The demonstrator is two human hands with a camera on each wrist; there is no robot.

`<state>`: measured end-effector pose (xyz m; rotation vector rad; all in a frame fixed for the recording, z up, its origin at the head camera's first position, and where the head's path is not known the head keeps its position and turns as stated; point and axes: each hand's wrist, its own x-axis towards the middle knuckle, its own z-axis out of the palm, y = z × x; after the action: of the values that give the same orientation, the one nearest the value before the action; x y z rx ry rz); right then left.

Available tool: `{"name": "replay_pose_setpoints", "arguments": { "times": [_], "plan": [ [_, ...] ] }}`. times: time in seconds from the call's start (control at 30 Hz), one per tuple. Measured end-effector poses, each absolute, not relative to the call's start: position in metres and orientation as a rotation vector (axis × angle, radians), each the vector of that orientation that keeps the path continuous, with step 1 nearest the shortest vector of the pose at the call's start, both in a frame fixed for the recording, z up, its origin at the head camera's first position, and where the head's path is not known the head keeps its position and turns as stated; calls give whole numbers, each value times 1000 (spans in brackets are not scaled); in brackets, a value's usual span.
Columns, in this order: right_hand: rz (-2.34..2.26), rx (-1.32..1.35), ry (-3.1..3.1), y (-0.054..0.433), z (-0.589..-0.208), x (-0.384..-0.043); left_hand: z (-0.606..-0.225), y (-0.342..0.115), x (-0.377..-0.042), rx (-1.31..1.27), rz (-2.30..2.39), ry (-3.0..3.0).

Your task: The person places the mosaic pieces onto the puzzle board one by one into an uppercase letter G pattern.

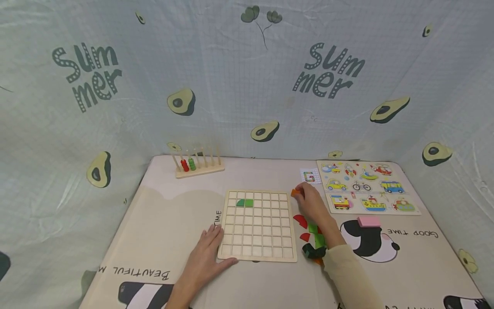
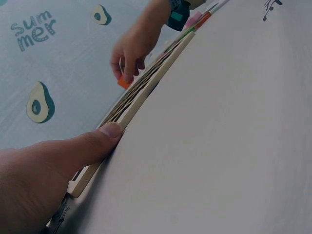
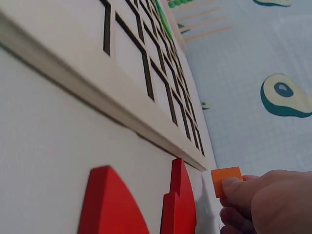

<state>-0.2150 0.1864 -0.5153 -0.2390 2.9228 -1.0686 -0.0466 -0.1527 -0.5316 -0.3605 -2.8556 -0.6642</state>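
A wooden grid board (image 1: 257, 260) lies on the table, with a green quarter-round piece (image 1: 241, 202) and a green square piece (image 1: 249, 202) in its second row. My left hand (image 1: 203, 253) rests at the board's near left corner, fingers straight along the left side. Its thumb (image 2: 92, 146) presses the near edge. Beyond the board's right side, my right hand (image 1: 311, 205) pinches an orange square block (image 3: 226, 179) between thumb and fingers. Red rounded pieces (image 1: 300, 221) and green pieces (image 1: 319, 240) lie beside the board, partly hidden by the right forearm.
A small pattern card (image 1: 310, 176) lies behind the right hand. Farther right are a vehicle puzzle board (image 1: 360, 196) and a pink block (image 1: 369, 221). At the back left stands a peg rack (image 1: 200, 171) with red and green beads. A printed curtain (image 1: 216, 77) hangs behind.
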Motion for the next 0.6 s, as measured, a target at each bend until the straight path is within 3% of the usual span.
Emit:
{"name": "replay_pose_setpoints", "arguments": {
  "times": [0.6],
  "plan": [
    [-1186,-383,2906,153,-506,-209,-531,-153,-47,-345,-666,-2896]
  ]
}}
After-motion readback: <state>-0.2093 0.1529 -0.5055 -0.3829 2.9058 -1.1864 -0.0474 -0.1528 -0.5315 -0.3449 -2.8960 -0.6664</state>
